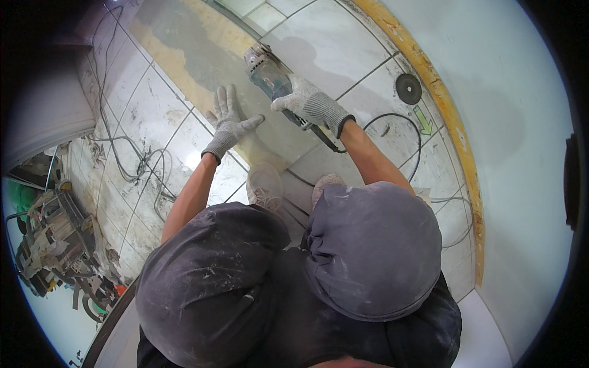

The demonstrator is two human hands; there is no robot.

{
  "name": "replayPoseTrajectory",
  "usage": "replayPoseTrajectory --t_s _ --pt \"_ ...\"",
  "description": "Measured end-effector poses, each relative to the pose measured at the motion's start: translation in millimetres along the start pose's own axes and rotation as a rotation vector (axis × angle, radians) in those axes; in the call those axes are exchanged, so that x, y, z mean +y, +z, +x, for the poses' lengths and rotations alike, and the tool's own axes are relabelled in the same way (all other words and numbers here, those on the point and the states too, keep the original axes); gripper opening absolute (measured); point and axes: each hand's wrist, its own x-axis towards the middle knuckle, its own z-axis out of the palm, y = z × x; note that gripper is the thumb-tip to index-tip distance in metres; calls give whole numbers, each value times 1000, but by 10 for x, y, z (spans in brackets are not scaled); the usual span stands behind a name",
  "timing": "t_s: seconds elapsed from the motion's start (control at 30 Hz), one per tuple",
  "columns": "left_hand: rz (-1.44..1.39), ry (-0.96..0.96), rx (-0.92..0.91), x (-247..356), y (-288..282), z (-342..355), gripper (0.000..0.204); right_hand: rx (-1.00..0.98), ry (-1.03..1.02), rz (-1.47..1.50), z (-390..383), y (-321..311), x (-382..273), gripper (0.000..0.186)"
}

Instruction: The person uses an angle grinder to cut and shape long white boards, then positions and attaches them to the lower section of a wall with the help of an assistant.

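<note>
The right hand (297, 99), wearing a grey knit glove, is holding a handheld power tool (270, 78); its fingers are wrapping around the body near the cord end. The power tool is sitting over the right-hand edge of a long board (196, 64), with its head pointing away from the person; whether the head is touching the board cannot be determined. The board, yellowish with a grey smeared patch, is lying on a white tiled floor (325, 37). The left hand (229, 121), similarly gloved, is reaching over the board with its fingers spreading wide and is gripping nothing; contact with the surface cannot be confirmed. A black cord (419, 147) is running from the rear of the power tool and looping across the tiles to the right. Beyond that loop, a dark round disc (408, 89) is lying flat, with a green arrow marking (423, 120) showing just beside it. A worn yellow strip (451, 110) is curving along the base of the pale wall (521, 122). Grey cables (113, 138) are trailing over the tiles at left, and a heap of debris (58, 239) is occupying the lower left. Two pale shoes (265, 184) are showing near the board's closer end.
</note>
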Motion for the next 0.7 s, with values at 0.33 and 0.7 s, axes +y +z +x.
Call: replayPoseTrajectory --t_s 0.33,0.7 --pt "4 -21 -23 24 -29 -12 141 -52 66 -10 -96 -45 -42 80" --pt "5 -26 -18 22 -24 -3 140 -36 24 11 -223 -42 -23 81"
